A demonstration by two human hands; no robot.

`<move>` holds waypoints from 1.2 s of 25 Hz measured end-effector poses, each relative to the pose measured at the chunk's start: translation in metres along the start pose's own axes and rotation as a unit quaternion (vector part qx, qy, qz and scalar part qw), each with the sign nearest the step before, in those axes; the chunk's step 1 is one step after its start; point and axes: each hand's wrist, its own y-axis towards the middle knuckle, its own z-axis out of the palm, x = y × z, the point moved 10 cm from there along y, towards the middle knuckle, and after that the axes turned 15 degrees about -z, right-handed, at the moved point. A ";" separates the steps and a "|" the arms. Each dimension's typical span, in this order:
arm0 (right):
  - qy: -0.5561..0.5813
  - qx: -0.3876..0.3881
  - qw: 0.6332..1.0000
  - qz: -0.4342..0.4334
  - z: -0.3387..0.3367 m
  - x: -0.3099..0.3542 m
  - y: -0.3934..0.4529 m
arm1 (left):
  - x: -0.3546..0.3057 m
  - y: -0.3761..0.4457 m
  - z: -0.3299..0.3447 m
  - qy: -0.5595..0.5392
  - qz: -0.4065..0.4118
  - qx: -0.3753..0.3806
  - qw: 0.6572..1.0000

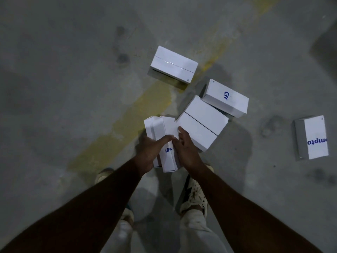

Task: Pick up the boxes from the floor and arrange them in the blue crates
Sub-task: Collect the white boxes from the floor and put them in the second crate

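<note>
Gripping stacked boxes (165, 132), left hand (148, 152) and right hand (186, 148) both clasping, lower boxes hidden

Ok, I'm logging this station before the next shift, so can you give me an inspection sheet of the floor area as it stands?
Surface: grey concrete floor, stained, crossed by a worn yellow line.
Job's things: held stack of white boxes; loose white boxes on the floor: one apart, one printed, two side by side, one far right. Blue crates: nothing seen.
Clutter: nothing seen.
Hands: left hand and right hand grip the stack from either side.
Cables: nothing seen.
Surroundings: the person's shoes and light trousers below; dim light.
</note>
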 end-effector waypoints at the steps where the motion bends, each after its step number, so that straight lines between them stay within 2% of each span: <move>1: -0.018 0.010 1.000 0.012 -0.002 -0.006 -0.002 | 0.001 -0.002 0.004 0.002 -0.006 -0.002 1.000; 3: -0.048 0.000 0.998 0.029 -0.010 -0.022 -0.003 | 0.004 0.002 0.007 -0.006 -0.017 -0.010 1.000; 4: -0.079 -0.037 0.996 0.026 -0.020 -0.026 -0.004 | 0.006 0.004 0.007 -0.020 -0.022 -0.014 0.999; 6: -0.172 -0.191 0.966 0.015 -0.062 -0.026 -0.008 | 0.014 0.009 0.004 -0.057 -0.045 -0.028 0.997; 8: -0.223 -0.346 0.909 0.066 -0.109 -0.027 -0.025 | 0.026 0.011 0.003 -0.069 -0.088 -0.036 0.993; 10: -0.178 -0.414 0.880 0.150 -0.134 -0.045 -0.037 | 0.034 0.014 0.002 -0.057 -0.108 -0.043 0.992; 16: -0.030 -0.338 0.918 0.205 -0.122 -0.097 -0.018 | 0.042 0.011 0.017 -0.073 -0.136 -0.050 0.987; 20: 0.044 -0.336 0.922 0.185 -0.110 -0.104 -0.013 | 0.044 0.007 0.026 -0.105 -0.150 -0.055 0.982; 23: 0.102 -0.295 0.927 0.206 -0.090 -0.114 0.000 | 0.031 0.007 0.024 -0.109 -0.138 -0.079 0.981; 25: 0.070 -0.253 0.938 0.225 -0.081 -0.121 0.009 | 0.018 0.009 0.015 -0.091 -0.111 -0.117 0.983; 28: -0.006 -0.209 0.960 0.185 -0.074 -0.119 0.023 | 0.010 0.014 0.001 -0.078 -0.095 -0.152 0.981; 30: -0.051 -0.208 0.964 0.159 -0.070 -0.117 0.029 | 0.014 0.019 -0.005 -0.066 -0.098 -0.157 0.980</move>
